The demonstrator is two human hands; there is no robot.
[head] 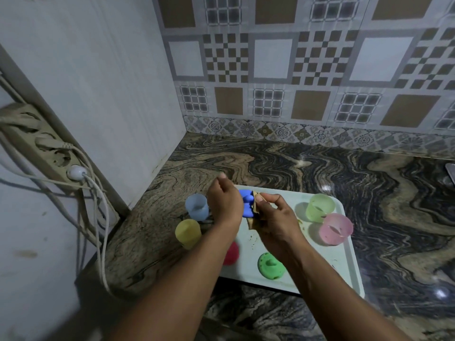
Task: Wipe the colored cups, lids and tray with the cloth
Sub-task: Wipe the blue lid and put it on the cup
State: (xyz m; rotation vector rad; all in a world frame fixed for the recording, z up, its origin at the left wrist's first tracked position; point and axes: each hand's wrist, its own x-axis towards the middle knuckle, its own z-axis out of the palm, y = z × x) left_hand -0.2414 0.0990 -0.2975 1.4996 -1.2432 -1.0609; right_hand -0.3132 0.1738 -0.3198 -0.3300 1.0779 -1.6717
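The left hand (225,203) grips the blue lid (247,204) above the far left part of the tray (344,262), with its fingers curled round the lid's left side. The right hand (278,222) pinches the brownish cloth (251,221) and presses it against the lid's right side.

To do this step well, I think the left hand should turn the lid little by little. Then the cloth reaches the rim and both faces, not only one edge. The hold should be firm, because a small smooth lid can slip.

The green lid (270,265) lies near on the tray. The green cup (320,207) and the pink cup (336,228) stand at its far right. The blue cup (197,206) and the yellow cup (188,233) stand just left of the tray.
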